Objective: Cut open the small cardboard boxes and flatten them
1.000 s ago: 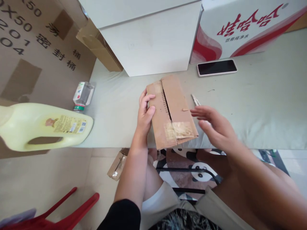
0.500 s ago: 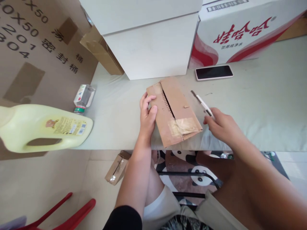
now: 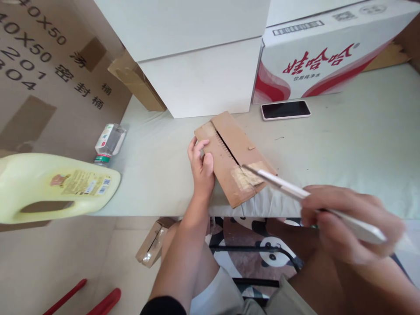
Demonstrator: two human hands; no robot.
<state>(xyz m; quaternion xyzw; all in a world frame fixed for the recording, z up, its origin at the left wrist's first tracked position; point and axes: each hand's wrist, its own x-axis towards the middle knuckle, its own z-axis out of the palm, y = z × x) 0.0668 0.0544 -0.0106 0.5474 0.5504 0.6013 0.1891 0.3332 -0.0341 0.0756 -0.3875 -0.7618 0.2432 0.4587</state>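
A small brown cardboard box point(image 3: 226, 153) rests at a slant near the table's front edge. A dark slit runs along its top between the flaps, with tape point(image 3: 244, 177) across the near end. My left hand point(image 3: 201, 168) grips the box's left side, thumb on top and fingers curled round the edge. In my right hand point(image 3: 349, 223), raised close to the camera at the right, is a white utility knife point(image 3: 285, 183). Its dark tip appears over the near end of the slit; whether it touches the cardboard I cannot tell.
A phone point(image 3: 285, 110) lies behind the box, before a white and red carton point(image 3: 305, 65) and a white box point(image 3: 203, 78). At left are a pale yellow jug point(image 3: 78, 183), a clear bottle point(image 3: 110, 140) and a large carton point(image 3: 65, 57). Another small box point(image 3: 152, 245) is below the table.
My right hand has come up and nearer the camera, bringing the utility knife's tip from beside the box to over its slit. My left hand stays on the box.
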